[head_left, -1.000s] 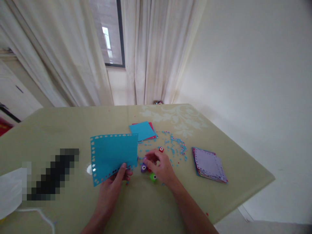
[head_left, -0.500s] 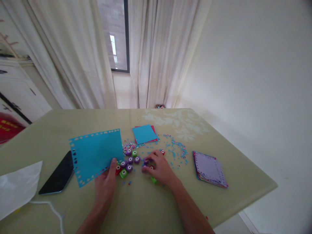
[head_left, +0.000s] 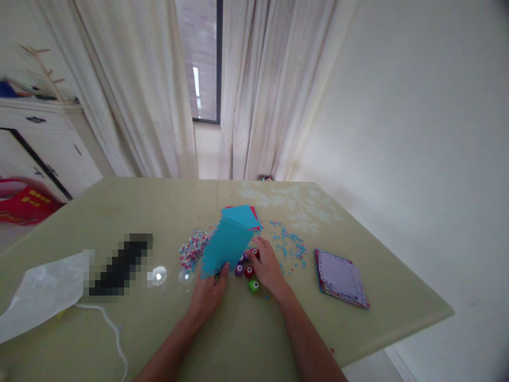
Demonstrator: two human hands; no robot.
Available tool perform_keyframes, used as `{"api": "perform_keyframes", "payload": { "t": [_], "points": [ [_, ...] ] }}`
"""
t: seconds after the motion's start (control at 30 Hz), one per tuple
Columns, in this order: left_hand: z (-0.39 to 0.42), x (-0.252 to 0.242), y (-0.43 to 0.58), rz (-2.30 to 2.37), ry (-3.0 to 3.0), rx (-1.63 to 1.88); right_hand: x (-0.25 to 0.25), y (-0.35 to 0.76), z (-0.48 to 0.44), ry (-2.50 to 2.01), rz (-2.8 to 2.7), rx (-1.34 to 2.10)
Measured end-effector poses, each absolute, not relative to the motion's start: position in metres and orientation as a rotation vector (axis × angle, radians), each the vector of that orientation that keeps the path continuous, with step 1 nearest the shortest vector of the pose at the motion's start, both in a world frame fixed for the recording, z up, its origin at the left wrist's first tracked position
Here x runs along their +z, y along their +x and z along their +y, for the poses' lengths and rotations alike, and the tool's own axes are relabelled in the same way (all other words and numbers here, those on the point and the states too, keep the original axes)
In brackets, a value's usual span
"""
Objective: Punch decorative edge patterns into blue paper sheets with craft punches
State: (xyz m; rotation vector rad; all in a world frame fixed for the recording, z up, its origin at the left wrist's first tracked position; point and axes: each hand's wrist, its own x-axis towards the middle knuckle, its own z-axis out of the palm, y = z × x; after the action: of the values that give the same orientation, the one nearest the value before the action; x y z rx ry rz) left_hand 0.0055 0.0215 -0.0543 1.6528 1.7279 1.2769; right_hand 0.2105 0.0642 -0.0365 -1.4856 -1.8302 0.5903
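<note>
My left hand pinches a blue paper card with small shapes punched along its edges, tilted above the table. Several small craft punches with round white-and-black tops lie close to its right side. My right hand has its fingers curled around a red craft punch. Beside these fingers are a purple punch, another red punch and a green punch. The card and my left hand hide other punches.
Paper confetti is heaped left of the card, with blue bits scattered right. Square blue paper lies on red behind. A stack of punched cards sits right. A blurred-out dark object, white sheet and cable lie left.
My left hand has moved right with the blue card, which now covers part of the punches. A red punch has come nearer the others under my right hand. The view has shifted slightly left.
</note>
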Motion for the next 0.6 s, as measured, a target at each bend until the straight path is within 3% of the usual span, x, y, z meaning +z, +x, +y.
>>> {"api": "perform_keyframes", "payload": {
  "t": [0.23,0.6],
  "points": [
    [0.042,-0.064,-0.002,1.754,1.663,1.272,-0.039,0.210,0.024,-1.542,-1.968,0.391],
    [0.076,-0.067,0.028,1.627,1.815,1.249,-0.058,0.220,0.019,-1.652,-2.052,0.344]
  ]
}}
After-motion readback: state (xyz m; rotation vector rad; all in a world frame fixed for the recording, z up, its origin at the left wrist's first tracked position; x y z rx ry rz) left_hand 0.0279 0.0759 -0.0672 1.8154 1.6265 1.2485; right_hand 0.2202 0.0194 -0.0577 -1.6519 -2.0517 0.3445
